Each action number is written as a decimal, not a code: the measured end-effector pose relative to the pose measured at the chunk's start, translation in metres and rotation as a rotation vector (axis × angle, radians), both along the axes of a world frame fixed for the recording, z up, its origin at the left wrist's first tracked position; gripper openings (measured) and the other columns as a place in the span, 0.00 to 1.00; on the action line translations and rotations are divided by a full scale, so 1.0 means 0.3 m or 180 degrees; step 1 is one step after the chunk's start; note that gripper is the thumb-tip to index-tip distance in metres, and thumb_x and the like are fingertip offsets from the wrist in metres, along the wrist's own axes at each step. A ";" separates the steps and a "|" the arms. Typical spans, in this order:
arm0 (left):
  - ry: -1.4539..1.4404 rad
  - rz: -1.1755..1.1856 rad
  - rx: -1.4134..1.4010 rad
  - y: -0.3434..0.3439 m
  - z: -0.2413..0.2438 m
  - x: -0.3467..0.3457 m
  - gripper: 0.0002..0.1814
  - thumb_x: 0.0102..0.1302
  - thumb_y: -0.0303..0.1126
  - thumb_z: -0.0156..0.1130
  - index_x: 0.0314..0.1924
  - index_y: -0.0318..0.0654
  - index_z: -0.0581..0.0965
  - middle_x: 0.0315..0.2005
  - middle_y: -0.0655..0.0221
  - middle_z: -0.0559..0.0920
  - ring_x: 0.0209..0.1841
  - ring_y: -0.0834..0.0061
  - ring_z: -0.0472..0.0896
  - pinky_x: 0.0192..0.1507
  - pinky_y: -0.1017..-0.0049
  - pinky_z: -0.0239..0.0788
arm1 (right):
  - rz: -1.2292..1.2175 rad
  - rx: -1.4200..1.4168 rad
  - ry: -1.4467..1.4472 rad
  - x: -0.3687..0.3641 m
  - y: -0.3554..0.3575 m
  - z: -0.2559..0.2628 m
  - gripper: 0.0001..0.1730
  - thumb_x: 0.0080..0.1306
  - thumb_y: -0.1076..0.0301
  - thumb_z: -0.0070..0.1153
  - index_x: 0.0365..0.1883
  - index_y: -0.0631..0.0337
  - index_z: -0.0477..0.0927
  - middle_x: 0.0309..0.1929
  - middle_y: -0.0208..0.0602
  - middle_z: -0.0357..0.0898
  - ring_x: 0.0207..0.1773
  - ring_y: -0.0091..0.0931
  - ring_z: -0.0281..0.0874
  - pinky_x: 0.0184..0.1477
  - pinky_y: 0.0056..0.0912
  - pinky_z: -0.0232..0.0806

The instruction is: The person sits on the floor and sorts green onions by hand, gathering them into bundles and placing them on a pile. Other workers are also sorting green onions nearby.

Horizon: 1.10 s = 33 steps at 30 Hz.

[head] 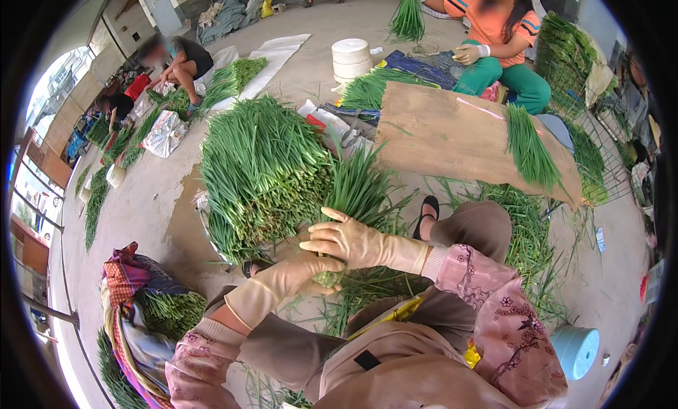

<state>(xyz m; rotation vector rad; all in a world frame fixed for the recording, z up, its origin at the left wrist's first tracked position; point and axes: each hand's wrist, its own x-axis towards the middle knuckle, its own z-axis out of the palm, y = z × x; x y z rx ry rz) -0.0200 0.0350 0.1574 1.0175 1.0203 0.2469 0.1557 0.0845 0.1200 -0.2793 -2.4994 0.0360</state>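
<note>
Both my hands wear cream rubber gloves and meet around one bundle of long green leafy stalks, likely garlic chives. My left hand is closed round the pale cut ends at the bottom. My right hand lies over the stalks just above it, fingers pointing left; its palm side is hidden. The leaves fan away from me. Right beside them, to the left, stands a large stack of the same greens, stem ends facing me. Loose leaves lie below my hands.
A brown board holding a bunch of greens lies ahead right. Beyond it a person in an orange shirt holds another bunch. A white bucket stands ahead, a blue bucket at lower right, a cloth-wrapped bundle at left.
</note>
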 end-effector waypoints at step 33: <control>-0.3745 0.3018 0.1746 0.242 0.075 -0.274 0.09 0.56 0.29 0.58 0.38 0.42 0.72 0.29 0.72 0.76 0.36 0.73 0.75 0.55 0.67 0.63 | -0.0655 -0.3712 0.1036 0.075 0.127 0.375 0.27 0.64 0.67 0.55 0.61 0.59 0.65 0.56 0.45 0.70 0.57 0.29 0.69 0.58 0.28 0.62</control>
